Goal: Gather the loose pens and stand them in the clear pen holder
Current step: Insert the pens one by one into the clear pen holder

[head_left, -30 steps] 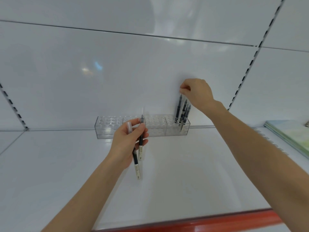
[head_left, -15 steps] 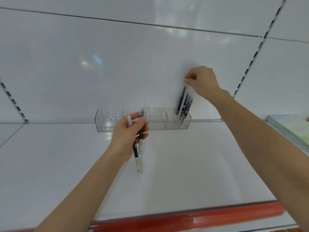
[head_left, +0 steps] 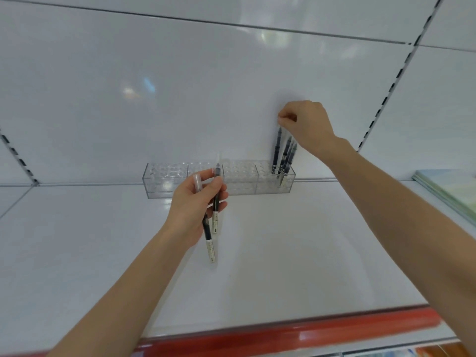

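Pens [head_left: 277,150] stand slim in clear rectangular holder [head_left: 167,181].

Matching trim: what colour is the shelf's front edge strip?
The front edge strip is red, seen in the head view.

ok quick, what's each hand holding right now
Left hand: grips two pens.
Right hand: pinches the top of one pen in the clear pen holder.

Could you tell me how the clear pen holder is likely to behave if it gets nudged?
The clear pen holder looks like thin, light plastic on a glossy shelf, so it would probably slide easily. Long and low, it seems unlikely to tip, though the standing pens load only its right end.
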Action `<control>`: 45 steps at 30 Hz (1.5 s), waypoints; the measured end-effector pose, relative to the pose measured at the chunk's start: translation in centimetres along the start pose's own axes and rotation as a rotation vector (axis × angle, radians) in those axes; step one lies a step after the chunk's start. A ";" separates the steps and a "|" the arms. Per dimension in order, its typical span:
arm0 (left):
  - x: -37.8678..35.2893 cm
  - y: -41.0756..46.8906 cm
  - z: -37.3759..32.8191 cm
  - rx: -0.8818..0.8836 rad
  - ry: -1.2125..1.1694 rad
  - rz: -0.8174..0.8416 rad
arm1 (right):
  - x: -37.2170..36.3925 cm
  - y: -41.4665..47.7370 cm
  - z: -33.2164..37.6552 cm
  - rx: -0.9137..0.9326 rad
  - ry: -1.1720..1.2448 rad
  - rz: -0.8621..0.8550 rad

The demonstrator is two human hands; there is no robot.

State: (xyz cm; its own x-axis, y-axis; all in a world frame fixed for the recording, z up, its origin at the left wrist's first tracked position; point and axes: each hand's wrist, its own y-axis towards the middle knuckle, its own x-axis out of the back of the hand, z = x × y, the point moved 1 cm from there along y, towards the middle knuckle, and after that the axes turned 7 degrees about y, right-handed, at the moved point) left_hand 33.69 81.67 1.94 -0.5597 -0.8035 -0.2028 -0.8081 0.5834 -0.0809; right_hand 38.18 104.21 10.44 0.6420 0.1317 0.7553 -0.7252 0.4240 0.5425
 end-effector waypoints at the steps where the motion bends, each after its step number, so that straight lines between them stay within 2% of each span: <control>1: 0.0 0.0 0.0 -0.002 -0.001 -0.002 | 0.1 -0.1 -0.1 0.017 -0.001 -0.007; 12: 0.0 0.2 0.1 0.000 0.011 -0.013 | 0.8 0.7 -0.3 -0.036 0.004 0.028; 20: 0.0 0.3 0.2 0.002 0.008 -0.008 | 0.5 0.4 0.2 0.062 -0.056 0.049; 25: 0.0 0.3 0.2 -0.003 0.020 -0.014 | 0.8 0.4 0.3 0.054 -0.067 0.059; 33: -0.2 0.2 0.2 -0.004 0.011 0.006 | 0.2 0.2 0.4 -0.061 -0.012 0.027; 45: -0.2 0.0 -0.2 0.002 0.016 0.006 | 0.7 -0.5 -0.1 -0.036 0.025 -0.030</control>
State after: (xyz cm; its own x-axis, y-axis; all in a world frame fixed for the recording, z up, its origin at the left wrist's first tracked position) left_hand 33.74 81.80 2.17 -0.5672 -0.8018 -0.1881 -0.8046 0.5882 -0.0814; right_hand 39.01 104.21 10.63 0.6696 0.1403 0.7294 -0.6964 0.4601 0.5508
